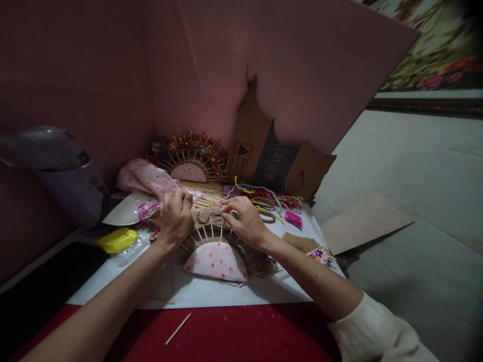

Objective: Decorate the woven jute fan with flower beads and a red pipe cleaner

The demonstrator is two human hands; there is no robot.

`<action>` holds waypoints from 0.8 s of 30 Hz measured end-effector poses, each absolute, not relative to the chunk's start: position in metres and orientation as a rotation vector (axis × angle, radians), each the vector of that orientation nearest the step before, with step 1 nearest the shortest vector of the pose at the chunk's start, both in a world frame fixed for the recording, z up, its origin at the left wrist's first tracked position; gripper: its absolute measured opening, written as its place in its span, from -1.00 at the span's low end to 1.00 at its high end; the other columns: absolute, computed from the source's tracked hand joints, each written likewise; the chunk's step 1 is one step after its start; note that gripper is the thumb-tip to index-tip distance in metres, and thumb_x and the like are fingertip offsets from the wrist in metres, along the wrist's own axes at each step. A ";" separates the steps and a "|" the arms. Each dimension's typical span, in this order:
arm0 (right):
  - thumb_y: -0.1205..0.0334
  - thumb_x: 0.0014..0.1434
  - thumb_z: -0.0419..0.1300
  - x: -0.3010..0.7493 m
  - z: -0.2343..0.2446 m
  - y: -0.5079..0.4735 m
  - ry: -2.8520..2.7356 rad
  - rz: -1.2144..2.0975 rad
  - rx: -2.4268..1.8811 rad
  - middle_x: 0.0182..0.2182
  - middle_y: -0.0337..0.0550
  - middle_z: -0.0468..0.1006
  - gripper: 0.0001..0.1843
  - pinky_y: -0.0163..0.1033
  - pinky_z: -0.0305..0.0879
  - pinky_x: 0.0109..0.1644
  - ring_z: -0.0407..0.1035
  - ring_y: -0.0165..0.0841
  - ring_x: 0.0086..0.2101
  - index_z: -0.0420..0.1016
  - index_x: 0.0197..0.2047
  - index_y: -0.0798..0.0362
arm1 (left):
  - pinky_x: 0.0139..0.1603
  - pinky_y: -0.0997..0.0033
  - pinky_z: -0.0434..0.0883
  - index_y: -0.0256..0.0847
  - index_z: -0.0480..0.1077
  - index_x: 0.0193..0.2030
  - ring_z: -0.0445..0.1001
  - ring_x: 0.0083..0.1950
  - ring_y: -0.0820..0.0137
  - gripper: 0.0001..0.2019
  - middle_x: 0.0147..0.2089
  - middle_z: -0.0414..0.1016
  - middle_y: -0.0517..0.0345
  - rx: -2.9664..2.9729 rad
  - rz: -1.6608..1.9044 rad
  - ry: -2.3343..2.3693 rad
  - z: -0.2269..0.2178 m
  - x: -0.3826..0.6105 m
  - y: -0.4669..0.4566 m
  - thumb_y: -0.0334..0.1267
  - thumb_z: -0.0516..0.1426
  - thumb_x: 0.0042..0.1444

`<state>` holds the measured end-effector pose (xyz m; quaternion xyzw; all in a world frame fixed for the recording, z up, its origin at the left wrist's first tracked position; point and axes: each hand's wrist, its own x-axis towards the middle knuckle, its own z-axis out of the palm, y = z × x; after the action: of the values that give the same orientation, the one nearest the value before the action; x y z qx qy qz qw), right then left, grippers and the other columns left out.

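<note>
A half-round craft piece lies before me, with a pink dotted fabric centre [216, 262], wooden sticks fanning out and twine [212, 219] wound between them. My left hand [175, 217] is over its left upper edge, fingers curled closed; what they pinch is hidden. My right hand [243, 219] is at the upper right edge with thumb and fingers pinched together. A dark curled strand [204, 217] lies on the twine beside the right fingertips, and I cannot tell whether they grip it.
Behind stands a second half-round piece [188, 172] with coloured beads. Cut cardboard [245, 146] leans on the pink wall. Coloured pipe cleaners [271, 193], scissors [266, 202] and a magenta packet [293, 219] lie right. Left are a yellow packet [117, 241] and dotted cloth [143, 176]. A toothpick-like stick [178, 329] lies in front.
</note>
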<state>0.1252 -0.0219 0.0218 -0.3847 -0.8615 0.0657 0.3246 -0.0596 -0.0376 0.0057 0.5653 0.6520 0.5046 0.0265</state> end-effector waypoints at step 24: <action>0.36 0.13 0.04 0.073 0.013 0.000 -2.337 0.131 -1.156 -0.35 -0.07 0.42 -0.85 -0.15 0.15 -0.06 0.23 -0.28 -0.22 0.36 -0.45 0.08 | -0.30 0.36 0.17 -0.17 0.22 -0.54 0.29 -0.32 0.31 -0.71 -0.52 0.29 0.16 1.722 1.509 2.035 -0.006 -0.061 -0.036 -0.18 -0.06 0.18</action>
<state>0.0731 -0.0005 0.0128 -0.4272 -0.8638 0.0484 0.2626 -0.0613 -0.0355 -0.0056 0.5617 0.6638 0.4923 0.0390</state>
